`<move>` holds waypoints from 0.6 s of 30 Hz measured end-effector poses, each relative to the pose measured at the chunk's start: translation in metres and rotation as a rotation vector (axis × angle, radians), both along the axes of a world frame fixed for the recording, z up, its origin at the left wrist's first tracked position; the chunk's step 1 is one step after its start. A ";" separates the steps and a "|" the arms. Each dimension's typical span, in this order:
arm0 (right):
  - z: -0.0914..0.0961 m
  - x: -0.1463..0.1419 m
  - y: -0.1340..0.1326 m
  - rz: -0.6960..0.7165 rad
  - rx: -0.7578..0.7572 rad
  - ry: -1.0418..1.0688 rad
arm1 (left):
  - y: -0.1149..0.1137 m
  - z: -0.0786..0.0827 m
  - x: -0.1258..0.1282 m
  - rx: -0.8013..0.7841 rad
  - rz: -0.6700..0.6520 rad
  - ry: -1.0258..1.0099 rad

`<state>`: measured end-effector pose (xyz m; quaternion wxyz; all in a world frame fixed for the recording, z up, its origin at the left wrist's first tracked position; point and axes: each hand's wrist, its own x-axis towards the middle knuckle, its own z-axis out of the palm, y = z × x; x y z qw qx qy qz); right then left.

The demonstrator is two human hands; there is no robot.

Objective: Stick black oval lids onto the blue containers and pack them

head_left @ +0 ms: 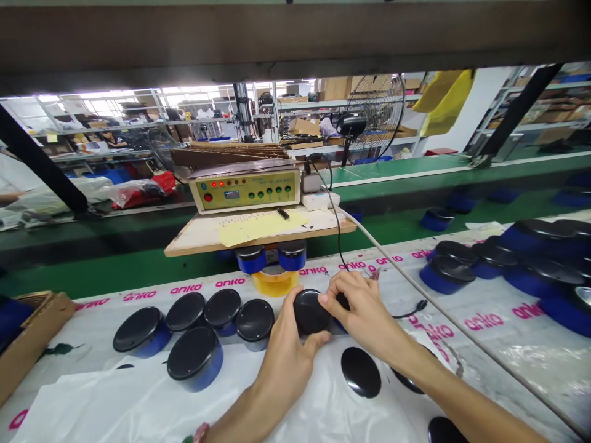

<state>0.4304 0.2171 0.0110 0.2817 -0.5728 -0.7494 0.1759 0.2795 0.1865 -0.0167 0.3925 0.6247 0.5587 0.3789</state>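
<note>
My left hand (287, 344) grips a round black-topped unit (310, 311) on the plastic-covered bench, thumb and fingers wrapped round its side. My right hand (364, 311) is closed over the far side of the same unit, fingers pressed on its edge next to a thin black cable (406, 311). Left of my hands stands a group of several blue units with black tops (194, 357). Black discs (361, 371) lie flat on the plastic near my right forearm.
A yellow tester box (244, 191) with lights sits on a wooden shelf (203, 237) over two units and a tape roll (274, 282). More blue units (530, 258) pile at right. A cardboard box (28, 335) is at left. A green conveyor (397, 203) runs behind.
</note>
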 end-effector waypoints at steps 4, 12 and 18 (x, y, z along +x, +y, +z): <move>-0.001 -0.001 0.000 -0.008 0.010 -0.004 | 0.000 0.000 0.001 0.000 -0.009 0.009; -0.003 -0.003 -0.001 -0.020 0.071 -0.022 | -0.001 -0.003 -0.001 0.030 -0.030 0.001; -0.001 -0.003 -0.004 -0.012 0.085 -0.057 | -0.001 -0.002 -0.002 0.063 -0.052 0.017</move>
